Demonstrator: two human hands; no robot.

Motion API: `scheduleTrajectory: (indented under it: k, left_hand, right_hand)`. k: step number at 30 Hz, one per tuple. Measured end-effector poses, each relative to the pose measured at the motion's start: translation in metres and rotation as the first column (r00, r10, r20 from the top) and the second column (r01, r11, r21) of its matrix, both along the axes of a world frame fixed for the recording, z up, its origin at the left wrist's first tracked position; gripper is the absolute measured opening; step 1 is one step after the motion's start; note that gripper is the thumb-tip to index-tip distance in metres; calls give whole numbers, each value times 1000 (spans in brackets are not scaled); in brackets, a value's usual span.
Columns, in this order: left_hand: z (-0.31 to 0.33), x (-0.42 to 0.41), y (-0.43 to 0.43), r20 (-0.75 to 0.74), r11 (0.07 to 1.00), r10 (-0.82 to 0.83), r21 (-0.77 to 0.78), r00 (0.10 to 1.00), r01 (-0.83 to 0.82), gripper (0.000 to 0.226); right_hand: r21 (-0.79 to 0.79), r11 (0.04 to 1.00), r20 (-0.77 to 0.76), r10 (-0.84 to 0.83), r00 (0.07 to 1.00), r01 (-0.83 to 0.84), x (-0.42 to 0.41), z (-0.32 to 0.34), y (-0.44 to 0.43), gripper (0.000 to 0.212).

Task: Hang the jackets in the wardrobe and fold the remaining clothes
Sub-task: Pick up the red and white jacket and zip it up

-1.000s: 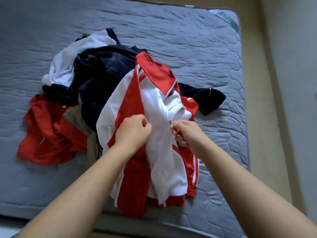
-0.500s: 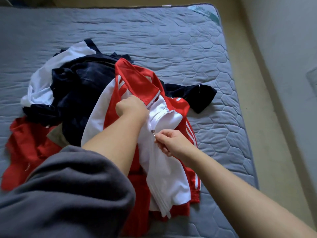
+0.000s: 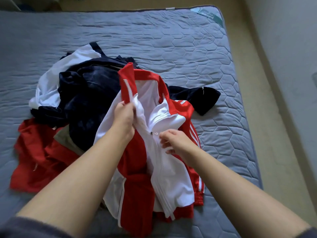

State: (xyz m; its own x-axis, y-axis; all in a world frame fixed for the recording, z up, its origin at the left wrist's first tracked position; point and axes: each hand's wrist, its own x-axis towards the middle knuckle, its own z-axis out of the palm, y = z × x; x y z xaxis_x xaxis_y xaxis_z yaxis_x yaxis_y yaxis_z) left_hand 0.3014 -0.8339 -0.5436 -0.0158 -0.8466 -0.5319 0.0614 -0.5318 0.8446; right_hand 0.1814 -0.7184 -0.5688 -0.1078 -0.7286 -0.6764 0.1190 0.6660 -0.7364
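Now, jacket point(image 3: 171, 169): red-and-white, atop clothes pile point(image 3: 91, 93), at 6 o'clock on the mattress point(image 3: 171, 40).
Left hand point(image 3: 123, 115): grasping jacket's front edge, 10 o'clock of zipper pull point(image 3: 153, 133).
Right hand point(image 3: 175, 143): 4 o'clock of zipper pull, grip unclear.

A red and white jacket point(image 3: 168, 162) lies on top of a pile of clothes on the bed point(image 3: 171, 40). It is zipped partway, with the zip pull point(image 3: 153, 133) at mid-chest and the red collar standing open above it. The left hand point(image 3: 124, 115) grips its front edge below the collar. The right hand point(image 3: 173, 143) rests on the white front just beside the pull. Under it lie a crumpled navy garment point(image 3: 89, 100), a white garment point(image 3: 51, 83), a red garment point(image 3: 39, 160) and an olive piece point(image 3: 63, 140).
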Motion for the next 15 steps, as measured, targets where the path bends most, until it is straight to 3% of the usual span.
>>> scheduleTrajectory:
  k: [2, 4, 6, 10, 15]
  left_hand:
    - [5, 7, 10, -61, 1000, 1, 9, 998, 0, 9]
    - [8, 13, 22, -36, 1000, 0, 13, 999, 1, 24]
    - [9, 19, 31, -103, 999, 0, 40, 995, 4, 36]
    - [14, 37, 42, -264, 994, 55, 102, 963, -29, 49]
    - [36, 67, 44, -373, 961, 254, 201, 893, -190, 27]
  right_hand:
    - [71, 981, 150, -187, 971, 178, -4, -4, -11, 22]
    - [144, 939, 343, -345, 874, 314, -6, -4, -25, 29]
    - [187, 896, 449, -443, 776, 403, -1, -5, -40, 35]
    - [193, 796, 410, -596, 690, 573, 14, -3, -60, 36]
    - [103, 712, 555, -621, 554, 695, 0, 26, -42, 14]
